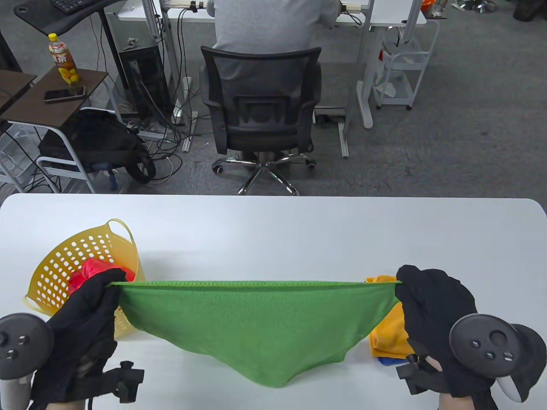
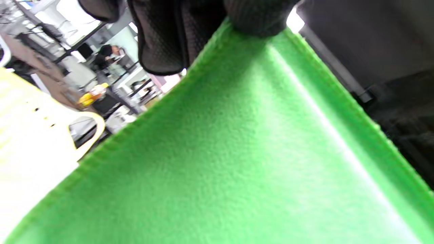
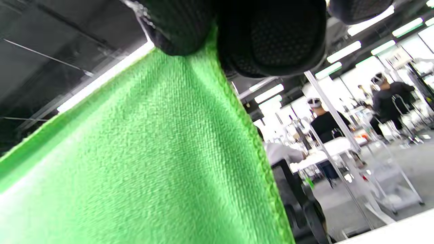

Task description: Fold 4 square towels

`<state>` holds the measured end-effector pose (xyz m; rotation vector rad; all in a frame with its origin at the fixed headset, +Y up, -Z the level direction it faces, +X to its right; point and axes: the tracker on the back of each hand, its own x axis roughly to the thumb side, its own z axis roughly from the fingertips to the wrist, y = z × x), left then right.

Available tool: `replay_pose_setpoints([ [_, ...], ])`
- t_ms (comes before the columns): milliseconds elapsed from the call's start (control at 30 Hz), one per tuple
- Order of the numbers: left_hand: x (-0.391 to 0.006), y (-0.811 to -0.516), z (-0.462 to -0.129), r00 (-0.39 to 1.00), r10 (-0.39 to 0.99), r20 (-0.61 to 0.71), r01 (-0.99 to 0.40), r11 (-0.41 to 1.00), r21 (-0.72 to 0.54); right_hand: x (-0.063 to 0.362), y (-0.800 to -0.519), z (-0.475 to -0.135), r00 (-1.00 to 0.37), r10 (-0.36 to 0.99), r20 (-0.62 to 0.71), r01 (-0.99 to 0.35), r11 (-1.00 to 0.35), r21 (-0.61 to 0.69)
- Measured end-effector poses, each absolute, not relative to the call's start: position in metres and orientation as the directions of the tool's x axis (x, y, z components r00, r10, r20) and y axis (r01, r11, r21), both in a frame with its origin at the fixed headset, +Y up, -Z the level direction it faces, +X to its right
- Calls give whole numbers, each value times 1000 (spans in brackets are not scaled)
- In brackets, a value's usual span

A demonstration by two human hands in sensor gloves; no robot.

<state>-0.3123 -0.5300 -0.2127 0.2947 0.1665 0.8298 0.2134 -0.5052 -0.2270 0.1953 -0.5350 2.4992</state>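
Note:
A green towel (image 1: 256,324) hangs stretched between my two hands above the white table (image 1: 273,230), its top edge taut and its lower part sagging to a point. My left hand (image 1: 104,290) pinches its left corner; the left wrist view shows gloved fingers (image 2: 257,17) on that corner of the towel (image 2: 237,152). My right hand (image 1: 406,286) pinches the right corner; the right wrist view shows fingers (image 3: 271,37) clamped on the towel (image 3: 152,162). A folded orange towel (image 1: 391,337) lies over a blue one (image 1: 391,361) under my right hand.
A yellow perforated basket (image 1: 72,265) lies tipped at the table's left with a red towel (image 1: 92,273) inside. Beyond the table's far edge stands an office chair (image 1: 260,106) with a seated person.

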Motion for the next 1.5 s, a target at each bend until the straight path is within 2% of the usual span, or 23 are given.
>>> replay_pose_setpoints([
  [133,-311,-555,-273,679,714,-172,-672,698,249,205,-530,-290,-888,451,88,-455,-836,-307],
  [200,-307,-556,-295,717,668,-196,-623,742,250,203,-537,-309,-894,446,52,-438,-842,-315],
  [300,-301,-541,-309,798,573,-188,-513,809,288,204,-531,-312,-911,403,93,-395,-783,-481],
  [367,-302,-520,-308,819,559,-131,-484,795,366,208,-521,-303,-896,420,142,-422,-709,-565],
  [467,-306,-495,-293,739,670,69,-613,626,482,213,-507,-285,-864,454,219,-482,-616,-623],
  [567,-308,-491,-269,718,665,206,-660,555,506,216,-509,-266,-863,435,258,-491,-598,-634],
  [633,-310,-505,-251,708,657,258,-687,558,465,218,-525,-255,-871,418,257,-484,-643,-594],
  [733,-313,-550,-225,717,661,223,-694,645,321,222,-568,-243,-896,357,265,-443,-764,-468],
  [867,-310,-632,-184,777,619,110,-629,770,107,226,-637,-228,-915,283,286,-335,-930,-151],
  [1000,-305,-690,-155,815,578,23,-578,816,-36,228,-684,-210,-925,237,298,-224,-971,77],
  [1133,-295,-709,-142,858,513,-11,-510,850,-130,231,-702,-195,-935,179,306,-125,-975,185],
  [1233,-287,-711,-144,893,449,-21,-448,884,-137,233,-705,-193,-938,194,288,-135,-968,211],
  [1333,-281,-716,-159,932,351,-86,-361,912,-193,231,-710,-207,-946,197,259,-135,-962,238],
  [1433,-277,-725,-186,938,307,-161,-339,908,-247,222,-717,-235,-957,187,221,-124,-954,273],
  [1500,-276,-728,-205,932,297,-207,-341,914,-222,213,-721,-257,-963,176,204,-114,-953,281],
])
